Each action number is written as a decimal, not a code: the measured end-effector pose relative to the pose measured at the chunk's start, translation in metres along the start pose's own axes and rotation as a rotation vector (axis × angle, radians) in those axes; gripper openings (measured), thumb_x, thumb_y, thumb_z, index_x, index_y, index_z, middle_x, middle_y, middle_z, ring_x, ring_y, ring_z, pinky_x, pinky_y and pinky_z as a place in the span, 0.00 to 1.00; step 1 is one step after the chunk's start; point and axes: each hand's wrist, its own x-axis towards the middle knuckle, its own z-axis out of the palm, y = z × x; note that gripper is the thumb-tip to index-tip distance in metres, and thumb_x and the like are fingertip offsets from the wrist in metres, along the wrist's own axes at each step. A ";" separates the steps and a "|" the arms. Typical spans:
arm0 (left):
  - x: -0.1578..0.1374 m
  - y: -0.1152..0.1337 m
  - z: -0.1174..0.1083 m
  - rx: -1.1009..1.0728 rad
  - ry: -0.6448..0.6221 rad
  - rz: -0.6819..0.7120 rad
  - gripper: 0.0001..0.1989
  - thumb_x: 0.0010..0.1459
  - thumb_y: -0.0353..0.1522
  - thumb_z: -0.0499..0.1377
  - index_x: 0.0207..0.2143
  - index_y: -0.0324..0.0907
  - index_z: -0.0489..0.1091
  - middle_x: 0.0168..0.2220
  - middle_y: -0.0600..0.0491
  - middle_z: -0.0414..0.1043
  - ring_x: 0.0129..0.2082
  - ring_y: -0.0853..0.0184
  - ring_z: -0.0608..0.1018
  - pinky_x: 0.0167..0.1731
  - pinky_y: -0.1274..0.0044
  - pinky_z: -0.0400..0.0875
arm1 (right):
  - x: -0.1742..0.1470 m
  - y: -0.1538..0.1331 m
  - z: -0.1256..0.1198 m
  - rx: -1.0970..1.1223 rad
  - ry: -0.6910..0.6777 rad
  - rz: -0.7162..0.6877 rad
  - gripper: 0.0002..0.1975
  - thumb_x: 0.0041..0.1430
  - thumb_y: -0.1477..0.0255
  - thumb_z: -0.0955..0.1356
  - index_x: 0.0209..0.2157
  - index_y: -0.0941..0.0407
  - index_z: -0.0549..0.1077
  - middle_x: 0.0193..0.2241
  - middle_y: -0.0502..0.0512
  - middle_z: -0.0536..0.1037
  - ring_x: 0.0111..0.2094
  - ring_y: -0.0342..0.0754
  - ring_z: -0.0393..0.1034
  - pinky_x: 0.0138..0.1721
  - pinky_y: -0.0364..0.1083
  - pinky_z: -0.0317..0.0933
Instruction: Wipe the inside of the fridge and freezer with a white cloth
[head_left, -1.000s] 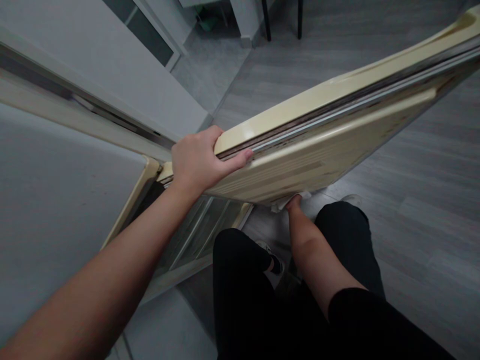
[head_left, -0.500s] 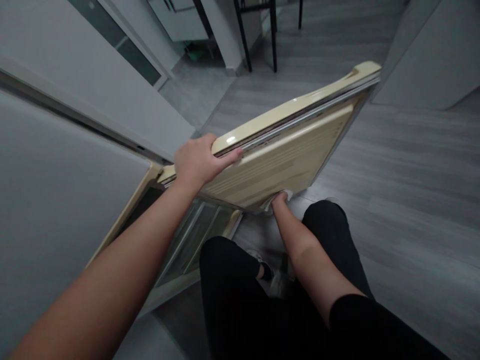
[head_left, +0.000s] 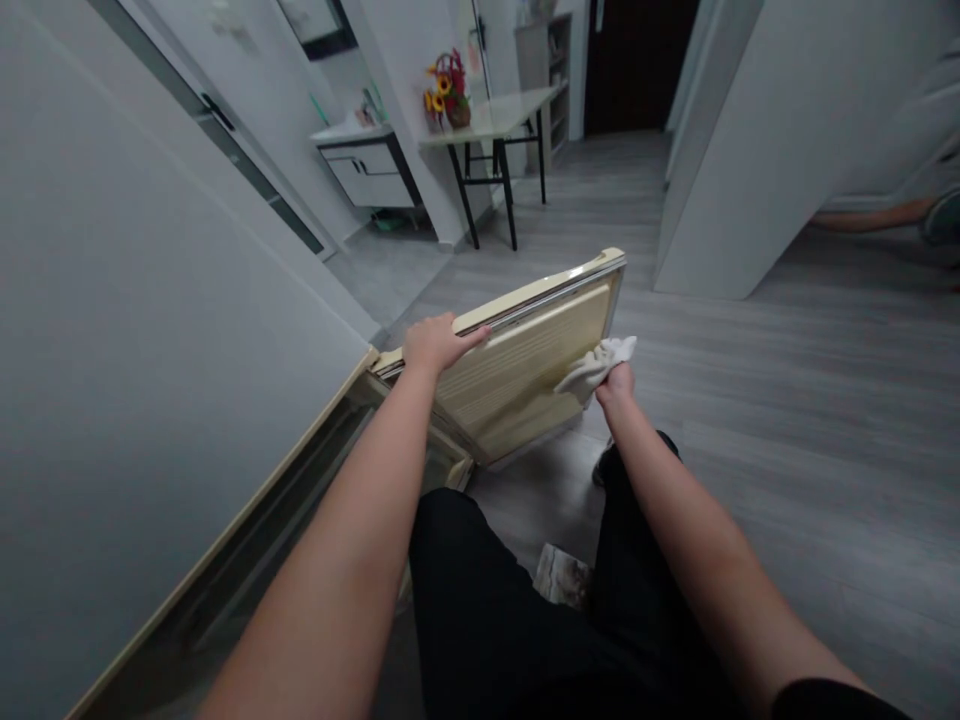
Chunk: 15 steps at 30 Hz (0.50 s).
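A cream-coloured fridge door (head_left: 540,370) stands swung open in front of me, its ribbed inner side turned toward me. My left hand (head_left: 439,345) is closed over its top edge near the hinge, with the thumb on the inner side. In my right hand (head_left: 619,383) is a white cloth (head_left: 596,368), held at the free side of the door's inner panel; part of the cloth hangs over the panel. To the left, the fridge compartment (head_left: 300,530) lies open and dark, partly hidden behind my left arm.
A table (head_left: 495,118) with a flower basket (head_left: 450,95) stands ahead by the wall. A white cabinet (head_left: 367,170) is left of it. A white wall corner (head_left: 712,200) juts in at right. Someone's arm (head_left: 874,217) shows at the far right.
My right hand has come up from the door's bottom edge with the cloth to its free side. The view has tilted up, showing more of the room. My left hand keeps its hold.
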 end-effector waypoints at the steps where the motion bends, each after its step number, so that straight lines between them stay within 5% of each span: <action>1: 0.000 0.000 0.000 0.001 0.007 0.005 0.48 0.53 0.69 0.42 0.48 0.39 0.75 0.47 0.32 0.79 0.48 0.42 0.79 0.43 0.63 0.69 | -0.003 -0.020 0.008 0.000 -0.025 -0.041 0.13 0.65 0.63 0.66 0.29 0.55 0.70 0.25 0.46 0.71 0.26 0.40 0.66 0.33 0.41 0.68; 6: -0.009 -0.002 0.002 -0.035 0.033 0.063 0.45 0.55 0.67 0.44 0.48 0.39 0.75 0.47 0.35 0.79 0.48 0.44 0.79 0.45 0.64 0.70 | -0.017 -0.099 0.045 -0.284 -0.167 -0.463 0.13 0.63 0.63 0.64 0.42 0.56 0.73 0.38 0.51 0.78 0.39 0.44 0.72 0.50 0.46 0.68; 11: -0.043 0.003 0.019 -0.205 0.293 0.125 0.37 0.60 0.60 0.49 0.52 0.39 0.73 0.53 0.37 0.76 0.54 0.46 0.76 0.56 0.60 0.65 | -0.037 -0.122 0.079 -1.355 -0.462 -0.834 0.13 0.61 0.71 0.62 0.42 0.58 0.75 0.46 0.63 0.79 0.50 0.54 0.70 0.58 0.53 0.60; 15: -0.102 0.013 0.067 -0.424 0.472 0.062 0.31 0.65 0.46 0.50 0.64 0.39 0.63 0.65 0.37 0.65 0.69 0.50 0.61 0.69 0.59 0.46 | -0.054 -0.126 0.100 -2.051 -0.531 -0.809 0.18 0.68 0.68 0.58 0.42 0.60 0.76 0.47 0.69 0.79 0.50 0.59 0.72 0.55 0.54 0.57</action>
